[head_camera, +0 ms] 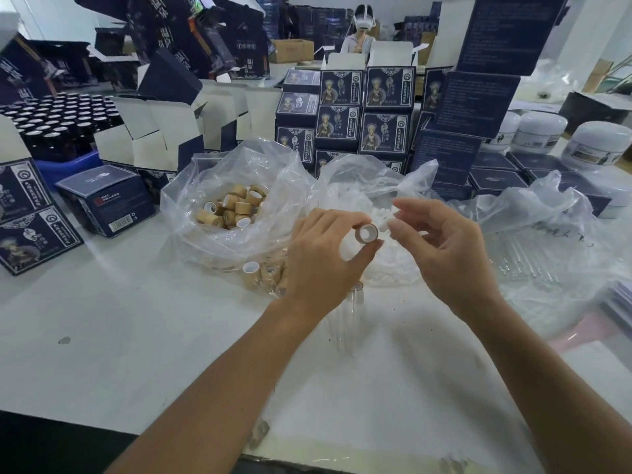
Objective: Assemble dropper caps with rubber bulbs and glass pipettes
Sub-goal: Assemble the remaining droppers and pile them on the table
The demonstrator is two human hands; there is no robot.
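Observation:
My left hand (pixel 325 258) pinches a tan dropper cap (pixel 367 233) between thumb and fingers, its white-lined opening turned toward me. Just to its right, my right hand (pixel 444 248) pinches a small white rubber bulb (pixel 386 222) at the fingertips, close to the cap but apart from it. A clear bag (pixel 205 234) behind my left hand holds several more tan caps (pixel 232 206). A second clear bag (pixel 359 179) holds white bulbs (pixel 355 203). Glass pipettes (pixel 345 323) lie on the white table (pixel 136 336) under my hands; more pipettes (pixel 526 261) lie in plastic at the right.
A few loose caps (pixel 260 273) lie under the front fold of the bag. Dark blue cartons (pixel 362 111) are stacked behind the bags, open white-lined boxes (pixel 164 131) and dark bottles (pixel 58 121) stand at the left. White jars (pixel 602 142) stand at the right. A person sits at the back.

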